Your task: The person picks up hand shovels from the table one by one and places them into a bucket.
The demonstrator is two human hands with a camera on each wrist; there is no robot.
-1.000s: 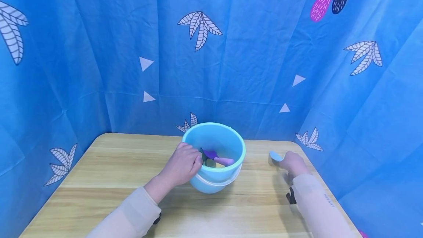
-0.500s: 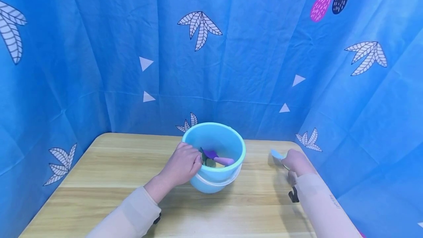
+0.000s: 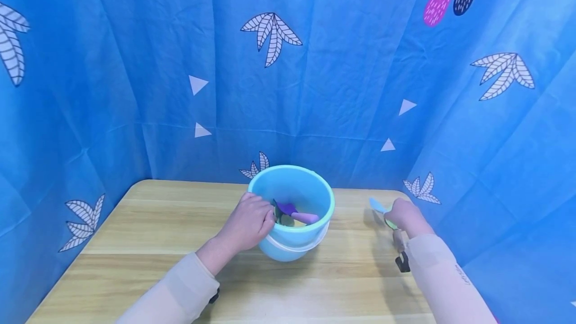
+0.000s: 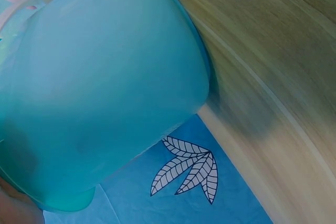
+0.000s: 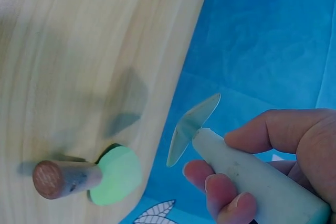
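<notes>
My left hand (image 3: 247,221) grips the near-left rim of a light blue bucket (image 3: 290,236), which stands tilted on the table. Inside it lie a purple toy shovel (image 3: 303,218) with a lilac handle and some green and yellow pieces, partly hidden. In the left wrist view the bucket wall (image 4: 110,82) fills much of the frame. At the table's right side my right hand (image 3: 407,215) holds a pale blue toy shovel (image 5: 247,174) by its handle, raised off the wood. Below it on the table lies a tool with a round green head (image 5: 122,176) and a brown-ended handle (image 5: 65,178).
The wooden table (image 3: 148,234) has its right edge close beside my right hand. A blue patterned curtain (image 3: 292,89) hangs behind it and along both sides.
My right hand has lifted the pale blue shovel a little and shifted slightly right, so the green-headed tool under it shows more. My left hand and the bucket have kept their place.
</notes>
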